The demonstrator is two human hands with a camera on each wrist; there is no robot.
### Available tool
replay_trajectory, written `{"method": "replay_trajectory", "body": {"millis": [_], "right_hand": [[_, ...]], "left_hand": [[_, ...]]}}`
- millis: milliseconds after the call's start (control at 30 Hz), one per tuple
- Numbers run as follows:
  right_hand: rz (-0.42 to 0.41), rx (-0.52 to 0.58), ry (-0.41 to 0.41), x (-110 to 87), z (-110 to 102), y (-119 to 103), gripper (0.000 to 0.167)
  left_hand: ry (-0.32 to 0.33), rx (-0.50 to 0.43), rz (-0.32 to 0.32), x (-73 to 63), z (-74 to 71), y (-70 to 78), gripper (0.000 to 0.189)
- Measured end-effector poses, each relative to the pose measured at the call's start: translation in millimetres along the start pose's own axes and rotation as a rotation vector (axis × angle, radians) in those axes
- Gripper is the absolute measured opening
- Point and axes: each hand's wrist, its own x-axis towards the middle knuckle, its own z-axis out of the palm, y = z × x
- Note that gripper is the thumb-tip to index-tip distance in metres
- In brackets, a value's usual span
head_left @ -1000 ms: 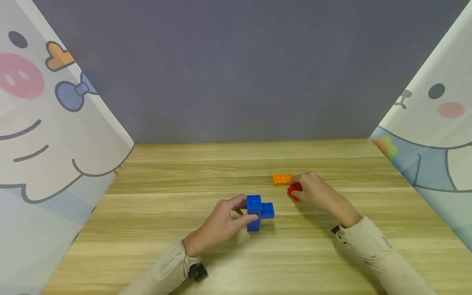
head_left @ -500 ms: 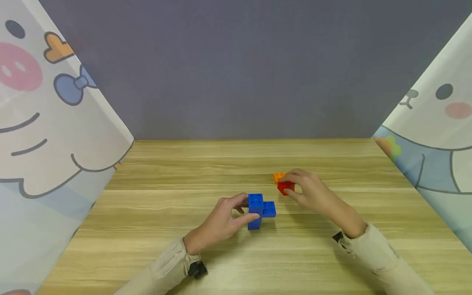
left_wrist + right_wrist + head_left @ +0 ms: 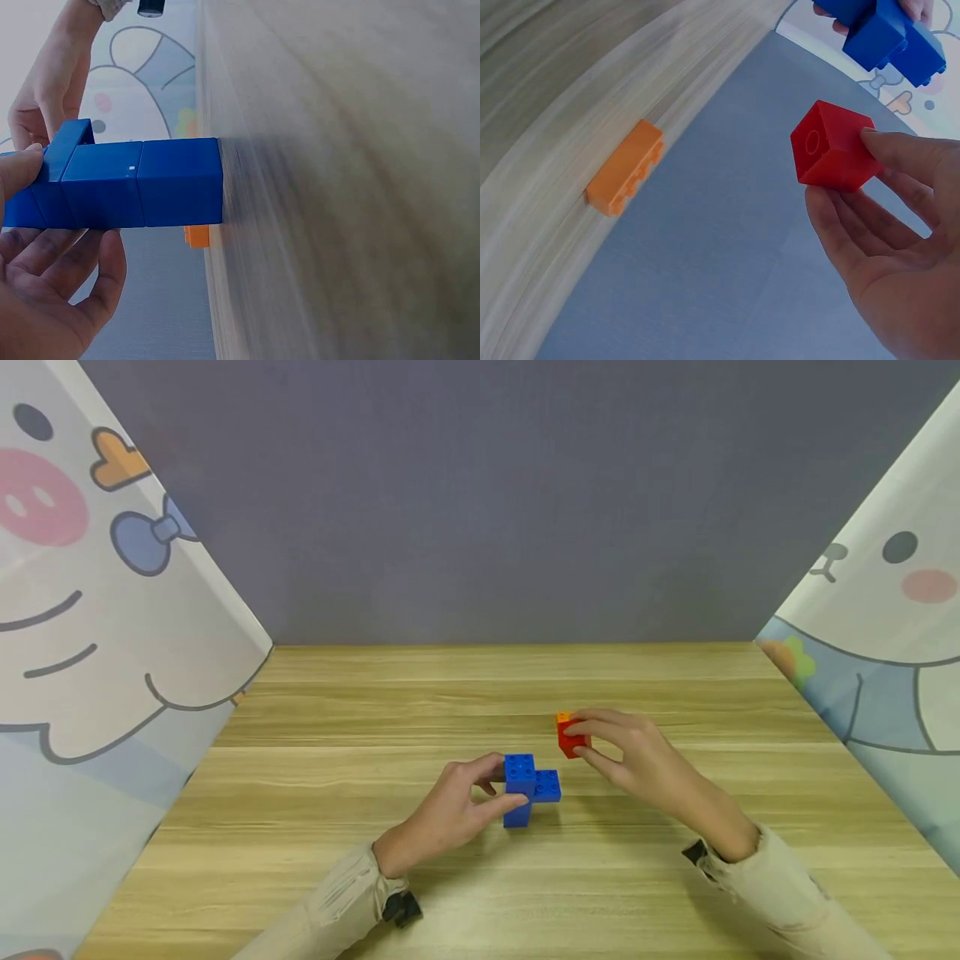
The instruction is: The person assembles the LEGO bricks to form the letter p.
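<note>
My left hand [image 3: 453,806] grips a tower of stacked blue building blocks [image 3: 517,787], which stands upright on the table. Near its top a blue block with studs [image 3: 548,786] juts out to the right. My right hand [image 3: 637,760] pinches a red block [image 3: 836,146] between thumb and fingers, off the tabletop. The red block's underside, marked with a ring, faces the table in the right wrist view. Behind it lies a flat orange block [image 3: 626,171], apart from it and mostly hidden in the head view.
The wooden table [image 3: 375,702] ends at a grey panel [image 3: 487,510] at the back. Panels with cartoon animals flank it, one on the left [image 3: 150,635] and one on the right [image 3: 885,635].
My right hand has turned the red block and moved it left, so that it now covers most of the orange block in the head view. My left hand and the blue tower stay put.
</note>
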Motion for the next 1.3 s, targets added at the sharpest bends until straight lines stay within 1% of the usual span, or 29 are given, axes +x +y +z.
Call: {"method": "replay_trajectory", "body": {"millis": [167,367,500,600,733,1000,1100,1233,1300], "right_hand": [[-0.029,0.006,0.030,-0.2,-3,-5,0.032],[-0.074,0.009,0.064,-0.7,-5,-13,0.038],[-0.130,0.064,0.061,2.6,-7,-21,0.042],[-0.156,0.105,0.049,4.9,-7,-26,0.043],[-0.148,0.113,0.047,3.9,-7,-29,0.044],[-0.066,0.158,-0.009,0.5,-10,-33,0.035],[-0.078,0.170,-0.006,0.0,-10,-32,0.032],[-0.120,0.171,0.014,-1.6,-8,-31,0.020],[-0.127,0.167,0.023,-3.2,-7,-30,0.020]], "left_hand": [[0.000,-0.007,0.001,0.4,-0.2,0.0,0.015],[-0.005,-0.007,-0.004,0.8,-1.2,1.0,0.015],[-0.005,-0.006,-0.002,1.4,-1.9,1.9,0.015],[-0.007,-0.013,0.003,1.5,-1.8,2.0,0.016],[-0.010,-0.025,0.005,1.4,-1.1,1.8,0.019],[-0.009,-0.029,-0.001,1.3,-0.9,1.7,0.022],[-0.010,-0.028,-0.005,0.7,-1.3,1.9,0.023],[-0.012,-0.025,-0.020,-0.1,-1.1,1.6,0.023],[-0.012,-0.025,-0.028,0.0,-0.7,1.3,0.024]]}}
